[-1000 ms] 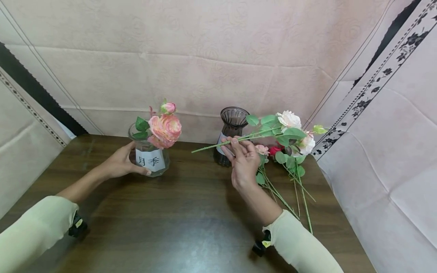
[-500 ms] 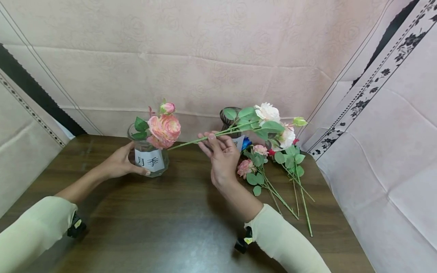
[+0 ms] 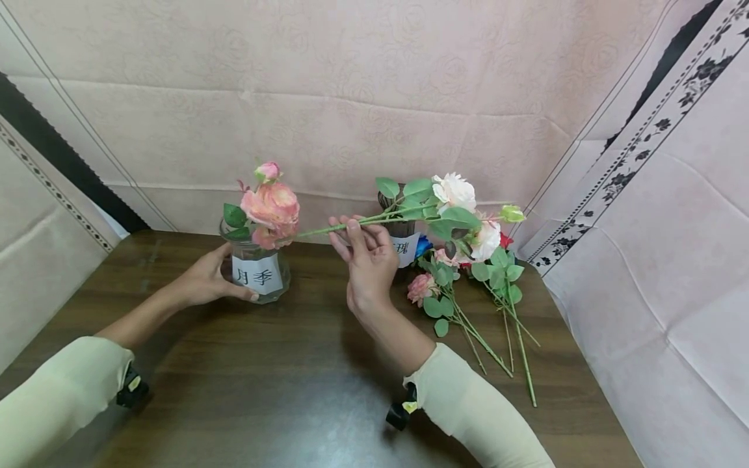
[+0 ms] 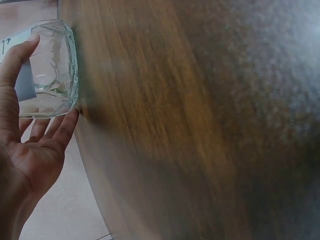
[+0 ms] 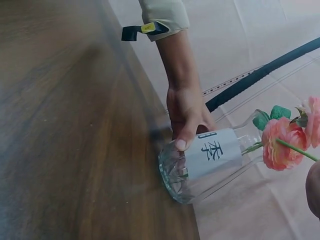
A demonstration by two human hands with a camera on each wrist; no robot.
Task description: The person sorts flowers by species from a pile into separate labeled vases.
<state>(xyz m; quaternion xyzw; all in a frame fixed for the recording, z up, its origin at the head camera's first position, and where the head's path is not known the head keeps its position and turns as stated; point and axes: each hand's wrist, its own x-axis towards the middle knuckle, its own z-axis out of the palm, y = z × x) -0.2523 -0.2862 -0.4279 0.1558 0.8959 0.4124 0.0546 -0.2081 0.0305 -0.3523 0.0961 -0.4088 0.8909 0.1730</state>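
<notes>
My left hand grips a clear glass vase with a white paper label, thumb in front and fingers around its far side. Pink roses with green leaves stand in that vase. My right hand pinches the green stem of a white rose spray between thumb and fingers. The stem lies nearly level, and its tip reaches the pink roses above the vase mouth. In the right wrist view the stem end crosses in front of a pink bloom. The left wrist view shows the vase base on the table.
A dark glass vase with a label stands behind the white spray, partly hidden. Pink roses, a blue flower and red flowers lie at the right of the wooden table. Patterned cloth walls enclose the back and sides.
My right hand has carried the white rose spray leftward to the clear vase. The pink roses have shifted slightly left and up. My left hand stays on the vase.
</notes>
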